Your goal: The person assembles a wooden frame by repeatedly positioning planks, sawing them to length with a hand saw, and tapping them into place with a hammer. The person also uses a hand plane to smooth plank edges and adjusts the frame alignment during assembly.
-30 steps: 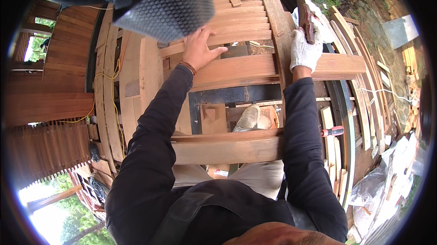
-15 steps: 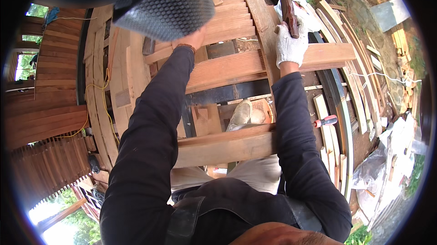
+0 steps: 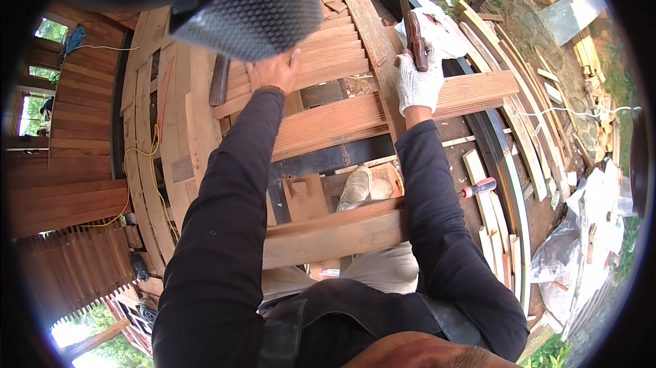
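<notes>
My left hand point(image 3: 275, 73) is bare, with a beaded bracelet at the wrist. It rests on the pale wooden slats point(image 3: 328, 60), thumb spread; its fingertips are partly hidden by a dark dimpled shape at the top. In a white knit glove, my right hand point(image 3: 418, 82) is closed around the reddish-brown handle of a handsaw point(image 3: 415, 43). The saw's narrow-looking blade points up and away, beside a long plank point(image 3: 372, 26) running away from me. Below both hands, a grooved board point(image 3: 335, 124) lies crosswise under that plank. A dark handle-like bar point(image 3: 219, 81) lies left of my left hand.
A thick timber point(image 3: 335, 235) crosses close to my body, with a shoe point(image 3: 355, 187) beyond it. Dark metal beams point(image 3: 502, 156) and gaps lie between the boards. To the right are a red-handled screwdriver point(image 3: 480, 187), wood offcuts and plastic sheeting point(image 3: 574, 231). A yellow cord point(image 3: 158, 137) runs at left.
The view has shifted slightly, moving the right-hand surroundings leftward. More of my left hand, including its thumb, now shows below the dimpled shape. My right hand still grips the handsaw.
</notes>
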The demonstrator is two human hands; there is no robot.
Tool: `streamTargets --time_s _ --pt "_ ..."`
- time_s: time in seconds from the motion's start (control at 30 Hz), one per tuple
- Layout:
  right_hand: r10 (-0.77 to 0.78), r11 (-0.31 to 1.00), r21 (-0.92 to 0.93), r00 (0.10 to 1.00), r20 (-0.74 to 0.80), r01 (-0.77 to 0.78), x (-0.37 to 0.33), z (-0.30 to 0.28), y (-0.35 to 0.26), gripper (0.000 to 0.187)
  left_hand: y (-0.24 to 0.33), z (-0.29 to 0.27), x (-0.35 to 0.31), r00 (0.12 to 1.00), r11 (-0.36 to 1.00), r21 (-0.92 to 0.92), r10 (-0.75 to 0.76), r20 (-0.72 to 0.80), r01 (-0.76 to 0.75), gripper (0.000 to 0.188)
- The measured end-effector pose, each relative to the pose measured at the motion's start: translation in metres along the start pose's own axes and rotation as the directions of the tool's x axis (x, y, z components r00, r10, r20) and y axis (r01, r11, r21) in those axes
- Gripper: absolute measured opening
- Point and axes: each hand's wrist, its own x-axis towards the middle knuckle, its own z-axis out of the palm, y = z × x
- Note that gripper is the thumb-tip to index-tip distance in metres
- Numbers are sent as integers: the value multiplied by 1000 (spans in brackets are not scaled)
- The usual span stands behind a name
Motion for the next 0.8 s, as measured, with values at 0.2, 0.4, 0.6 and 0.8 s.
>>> streamTargets --time_s 0.2,0.4,0.6,0.8 --pt "15 1000 -1 1000 -8 -15 2 0 1 46 -13 13 6 978 996 17 85 -188 -84 67" --pt "-13 998 -55 1000 11 14 -3 -6 -2 46 -10 14 4 971 994 -32 99 -218 -108 64" --pt "0 998 -63 999 40 2 -1 -10 -12 43 -11 17 -6 979 988 -116 82 -188 -105 61" --pt "9 1000 5 996 84 -9 -1 -8 -14 53 -19 30 3 900 981 -47 153 -409 -188 59"
